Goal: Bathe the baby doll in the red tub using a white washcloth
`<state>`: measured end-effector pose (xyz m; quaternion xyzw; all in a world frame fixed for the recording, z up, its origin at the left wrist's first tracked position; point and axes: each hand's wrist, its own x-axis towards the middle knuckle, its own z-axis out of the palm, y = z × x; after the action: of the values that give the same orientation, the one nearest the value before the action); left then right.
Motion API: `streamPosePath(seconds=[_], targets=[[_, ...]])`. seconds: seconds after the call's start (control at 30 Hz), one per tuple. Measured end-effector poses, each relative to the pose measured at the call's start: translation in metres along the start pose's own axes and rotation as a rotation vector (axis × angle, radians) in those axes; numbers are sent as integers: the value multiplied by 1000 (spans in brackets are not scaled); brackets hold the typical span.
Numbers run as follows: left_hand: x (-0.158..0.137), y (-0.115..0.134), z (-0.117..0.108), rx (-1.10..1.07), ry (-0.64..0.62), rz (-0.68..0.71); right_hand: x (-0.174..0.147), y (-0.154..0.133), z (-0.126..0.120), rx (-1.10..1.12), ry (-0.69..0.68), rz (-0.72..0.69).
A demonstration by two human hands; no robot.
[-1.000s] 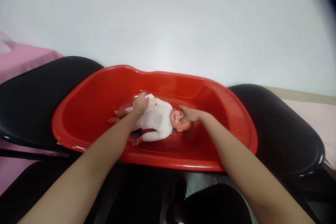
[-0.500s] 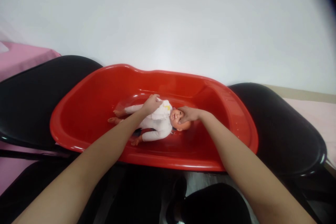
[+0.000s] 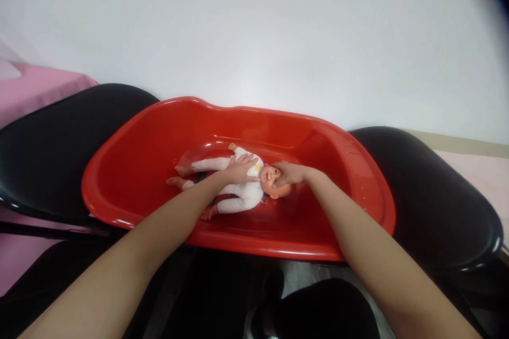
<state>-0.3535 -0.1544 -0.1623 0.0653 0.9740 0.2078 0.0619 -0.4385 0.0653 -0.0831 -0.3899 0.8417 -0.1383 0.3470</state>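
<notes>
A baby doll (image 3: 250,195) in a white outfit with a yellow patch lies on its back inside a red baby bathtub (image 3: 262,250). Its head points right and its bare feet point left. My left hand (image 3: 240,169) rests flat on the doll's chest, fingers stretched out, covering part of the torso. Around the side of the doll's head curls my right hand (image 3: 293,174), with the thumb against the cheek and the other fingers partly hidden. Both of the doll's arms show, one toward the far wall of the tub and one toward me.
The tub sits between a black chair seat (image 3: 71,153) on the left and another black seat (image 3: 441,196) on the right. Behind it rises a white wall (image 3: 254,32). A pink-covered surface (image 3: 43,90) is at the far left, and a pale pink one (image 3: 473,169) at the right.
My left hand has shifted from the doll's far arm onto its chest and flattened out. The doll's far arm now shows. My right hand stays at the head.
</notes>
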Motion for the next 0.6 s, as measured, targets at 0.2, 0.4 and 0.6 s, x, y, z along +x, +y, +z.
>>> streamPosePath(seconds=[0.2,0.4,0.6], targets=[[1,-4,0,-53,55,-34,-4,-2,-1,29,-1,34],[5,-25,5,-72,153,-185,-4,0,0,46,1,47],[2,-40,2,-72,180,-275,-3,1,1,48,22,49]])
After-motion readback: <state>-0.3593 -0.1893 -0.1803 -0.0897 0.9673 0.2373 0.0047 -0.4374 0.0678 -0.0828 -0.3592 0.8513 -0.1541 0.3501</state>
